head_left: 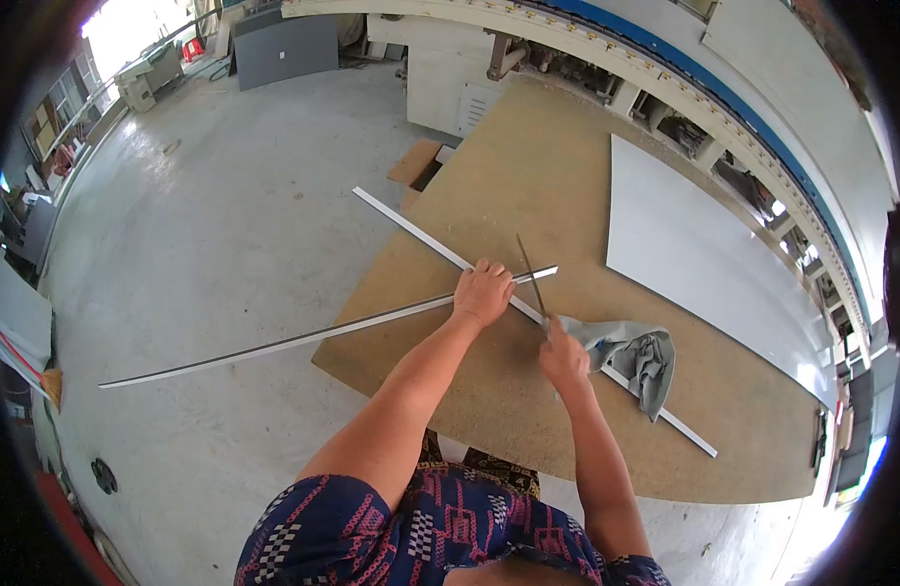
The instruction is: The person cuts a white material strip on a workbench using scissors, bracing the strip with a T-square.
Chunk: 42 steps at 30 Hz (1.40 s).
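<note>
My left hand (483,294) is closed over a long white strip (274,345) with a dark edge, pressing it down where it crosses a second long white strip (411,228). The first strip's short end reaches just right of my fingers; its long end extends left beyond the table. In my closed right hand (564,355) is a thin, narrow blade-like tool (528,259), slanting across the short end of the first strip. Whether it is a saw or a file is too small to tell. A crumpled grey cloth (638,356) lies beside my right hand, over part of the second strip.
The brown board table (528,410) spreads beneath my hands. A large white panel (704,259) lies at its right side, by a long machine (655,73). An open cardboard box (414,164) stands at the table's far left edge. A broom (51,385) is far left.
</note>
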Each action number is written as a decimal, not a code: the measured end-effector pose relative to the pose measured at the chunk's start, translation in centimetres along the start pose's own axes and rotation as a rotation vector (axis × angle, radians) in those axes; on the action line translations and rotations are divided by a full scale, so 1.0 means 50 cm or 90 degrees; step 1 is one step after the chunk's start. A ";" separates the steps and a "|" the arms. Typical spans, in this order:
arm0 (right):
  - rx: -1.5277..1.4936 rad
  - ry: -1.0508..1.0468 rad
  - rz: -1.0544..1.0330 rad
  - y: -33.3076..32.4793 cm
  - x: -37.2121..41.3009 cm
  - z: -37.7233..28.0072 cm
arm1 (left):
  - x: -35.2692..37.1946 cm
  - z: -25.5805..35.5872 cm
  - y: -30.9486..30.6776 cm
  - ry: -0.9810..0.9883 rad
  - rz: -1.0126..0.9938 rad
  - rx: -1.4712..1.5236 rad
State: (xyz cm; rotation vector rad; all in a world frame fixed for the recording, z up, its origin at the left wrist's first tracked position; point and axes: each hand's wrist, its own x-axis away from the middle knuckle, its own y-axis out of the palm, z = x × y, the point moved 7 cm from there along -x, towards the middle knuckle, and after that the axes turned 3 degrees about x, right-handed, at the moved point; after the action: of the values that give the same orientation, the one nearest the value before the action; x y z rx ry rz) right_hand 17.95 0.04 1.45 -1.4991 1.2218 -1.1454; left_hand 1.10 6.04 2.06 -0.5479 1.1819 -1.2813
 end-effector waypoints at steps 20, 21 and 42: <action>0.008 -0.010 0.026 0.007 -0.071 -0.024 | -0.002 -0.001 -0.001 -0.005 -0.006 -0.020; 0.009 -0.006 0.018 0.005 -0.067 -0.028 | -0.003 -0.002 -0.004 -0.005 -0.005 -0.021; 0.005 0.015 -0.019 -0.002 0.013 -0.009 | -0.002 -0.006 0.002 -0.007 -0.006 0.010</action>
State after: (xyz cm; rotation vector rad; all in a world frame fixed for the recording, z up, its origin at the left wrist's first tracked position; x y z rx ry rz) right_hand 17.60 -0.60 1.70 -1.5055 1.2135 -1.1892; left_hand 0.89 6.23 1.91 -0.5490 1.1606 -1.2921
